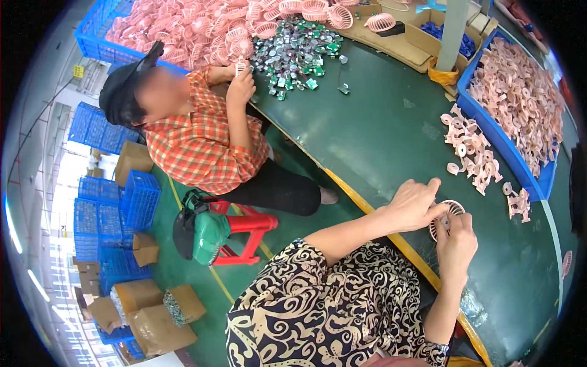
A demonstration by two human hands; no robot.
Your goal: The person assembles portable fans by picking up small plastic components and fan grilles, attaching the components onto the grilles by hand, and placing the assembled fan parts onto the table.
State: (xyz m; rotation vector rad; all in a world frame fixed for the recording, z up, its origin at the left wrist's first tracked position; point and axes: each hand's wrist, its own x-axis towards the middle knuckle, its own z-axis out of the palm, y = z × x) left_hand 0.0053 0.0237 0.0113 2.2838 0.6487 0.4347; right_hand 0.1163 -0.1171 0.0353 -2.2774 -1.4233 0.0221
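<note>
A round pink slatted fan cover (pixel 455 207) is between my two hands, low over the green tabletop. My right hand (pixel 457 241) grips it from the near right side, fingers at its middle and rim. My left hand (pixel 411 207) is at its left edge, thumb on the cover and other fingers curled; what lies under them is hidden. Just beyond, to the right, are a few loose pale pink brackets (pixel 518 202) and a larger scattering of the same small parts (pixel 471 150).
A blue bin (pixel 474 101) heaped with pink parts stands at the right. A co-worker (pixel 205 134) in a checked shirt sits at the left, holding a pink part. Beyond lie small circuit boards (pixel 296 55) and piled pink fan covers (pixel 195 30). A metal post (pixel 453 37) rises from the table.
</note>
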